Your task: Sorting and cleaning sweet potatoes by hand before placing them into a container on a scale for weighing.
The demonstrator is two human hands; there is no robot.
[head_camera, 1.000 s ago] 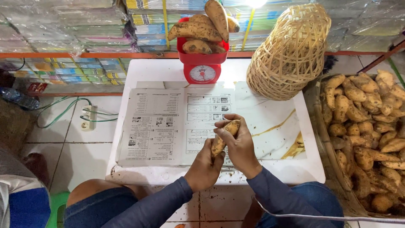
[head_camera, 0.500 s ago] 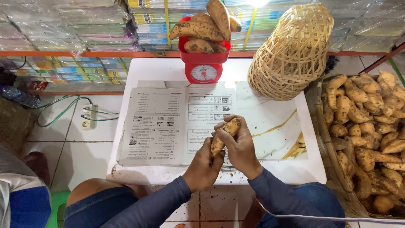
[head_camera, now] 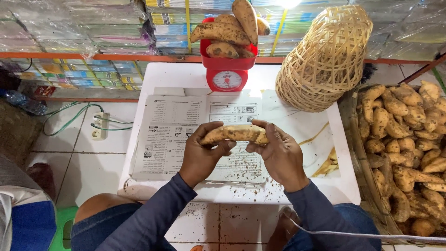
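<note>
A low table (head_camera: 344, 186) is standing in front of the person, with a newspaper (head_camera: 176, 125) lying spread on it. Above the paper's near edge, the left hand (head_camera: 200, 155) and the right hand (head_camera: 278, 153) are holding a sweet potato (head_camera: 234, 134) lying crosswise between them. Behind the paper, a scale (head_camera: 226, 74) is sitting at the table's far edge, bearing several tubers (head_camera: 223, 30) in its pan. To its right, a woven basket (head_camera: 325, 60) is resting, apparently upside down. Right of the table, a crate (head_camera: 355, 139) is holding a heap of sweet potatoes (head_camera: 409, 153). Left, on the floor, a power strip (head_camera: 99, 126) is lying.

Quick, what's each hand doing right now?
Left hand: closed on one end of the sweet potato.
Right hand: closed on its other end.
</note>
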